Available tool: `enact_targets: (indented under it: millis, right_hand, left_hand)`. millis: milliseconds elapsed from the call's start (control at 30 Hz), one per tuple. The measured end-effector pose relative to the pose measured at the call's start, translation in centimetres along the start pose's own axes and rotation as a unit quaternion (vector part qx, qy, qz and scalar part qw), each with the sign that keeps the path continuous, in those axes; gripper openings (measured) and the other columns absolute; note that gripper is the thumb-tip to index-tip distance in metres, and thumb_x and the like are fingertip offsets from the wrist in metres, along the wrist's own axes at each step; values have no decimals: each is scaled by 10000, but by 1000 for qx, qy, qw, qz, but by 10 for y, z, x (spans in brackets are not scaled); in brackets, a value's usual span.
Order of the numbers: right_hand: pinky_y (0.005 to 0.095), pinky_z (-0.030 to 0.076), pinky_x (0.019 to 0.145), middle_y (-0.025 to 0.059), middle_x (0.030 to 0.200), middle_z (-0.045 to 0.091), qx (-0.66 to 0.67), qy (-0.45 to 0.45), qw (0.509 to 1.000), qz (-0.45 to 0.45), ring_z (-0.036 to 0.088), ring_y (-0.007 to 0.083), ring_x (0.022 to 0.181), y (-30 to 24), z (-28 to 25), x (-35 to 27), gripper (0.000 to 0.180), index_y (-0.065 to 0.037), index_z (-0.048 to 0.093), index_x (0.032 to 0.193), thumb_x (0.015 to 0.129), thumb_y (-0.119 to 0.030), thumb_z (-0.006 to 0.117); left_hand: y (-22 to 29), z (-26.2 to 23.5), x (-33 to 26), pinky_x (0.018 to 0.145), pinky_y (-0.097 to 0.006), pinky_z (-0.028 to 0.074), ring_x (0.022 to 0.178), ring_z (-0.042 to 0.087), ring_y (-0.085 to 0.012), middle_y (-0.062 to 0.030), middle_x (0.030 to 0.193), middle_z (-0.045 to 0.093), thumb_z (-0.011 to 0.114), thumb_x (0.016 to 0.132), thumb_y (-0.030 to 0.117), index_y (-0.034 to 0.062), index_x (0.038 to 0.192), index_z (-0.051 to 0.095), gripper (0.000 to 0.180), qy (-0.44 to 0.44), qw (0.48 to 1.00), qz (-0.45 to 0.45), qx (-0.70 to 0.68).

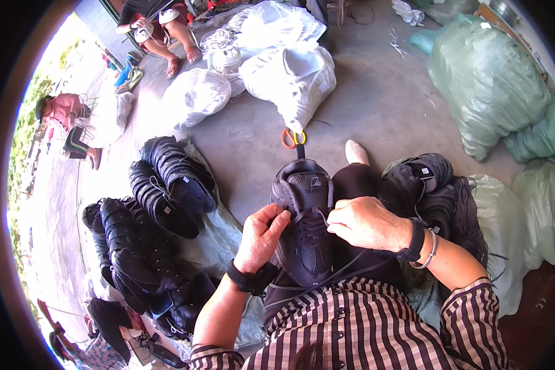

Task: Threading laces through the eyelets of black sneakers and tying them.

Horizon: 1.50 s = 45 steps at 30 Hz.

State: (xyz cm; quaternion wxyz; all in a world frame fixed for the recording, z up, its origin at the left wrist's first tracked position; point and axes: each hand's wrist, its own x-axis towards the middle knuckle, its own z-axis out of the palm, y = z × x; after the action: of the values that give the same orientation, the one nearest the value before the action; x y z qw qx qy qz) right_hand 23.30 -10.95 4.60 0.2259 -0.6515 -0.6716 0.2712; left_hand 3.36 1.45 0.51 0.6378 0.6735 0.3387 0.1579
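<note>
A black sneaker (312, 251) rests on my lap, its toe pointing toward me and its ankle opening away. Dark shoelaces (311, 223) cross its tongue. On the left side of the lacing, my left hand (262, 237) is closed in a pinch of thumb and forefinger on the lace. Across from it, my right hand (367, 223) pinches the lace at the right edge of the lacing; its fingertips are partly hidden. Just beyond the heel lie scissors (288, 139) with orange and yellow handles, their blades out of sight.
Stacked black shoes (135, 271) lie on sheeting at my left, more shoes (422, 185) at my right. White bags (296, 77) stand ahead on the concrete floor (382, 80). Large green bags (487, 80) fill the far right. Two people sit at the far left.
</note>
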Motion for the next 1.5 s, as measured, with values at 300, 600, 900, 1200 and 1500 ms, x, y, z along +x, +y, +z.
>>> enact_targets:
  millis: [300,600,900,1200,1500]
  right_hand:
    - [335,518,742,105,955,544,-93,108,977,-161,598,256,868,25,-15,16,177,-32,589,883,731,-80,666]
    - [377,497,678,101,873,484,-187,-44,951,-242,557,271,812,30,-25,35,165,-42,548,789,659,-66,647]
    - [390,523,697,125,841,551,-165,-86,957,-223,625,310,788,33,-17,47,89,-28,601,707,754,-100,581]
    - [412,487,726,153,928,584,-126,-99,986,-45,608,336,817,30,2,49,140,-14,635,786,734,-143,651]
    - [208,470,606,92,917,656,697,169,695,47,582,77,681,42,-66,49,120,-64,574,907,933,-159,507]
  left_hand:
    - [34,11,11,647,-377,461,685,554,-283,-85,669,533,672,734,121,65,728,585,104,69,850,253,456]
    - [70,-20,33,775,-368,507,939,532,-249,-45,988,557,759,586,49,98,862,613,316,-92,808,357,459]
    - [77,-22,50,747,-355,493,889,524,-218,-6,839,528,687,630,120,121,740,559,168,-233,719,327,567]
    - [66,0,36,816,-371,442,821,581,-257,-24,779,595,581,649,26,105,855,603,222,-161,899,190,361]
    - [62,24,45,913,-407,358,879,558,-221,18,880,669,672,745,249,221,906,691,164,-160,831,160,509]
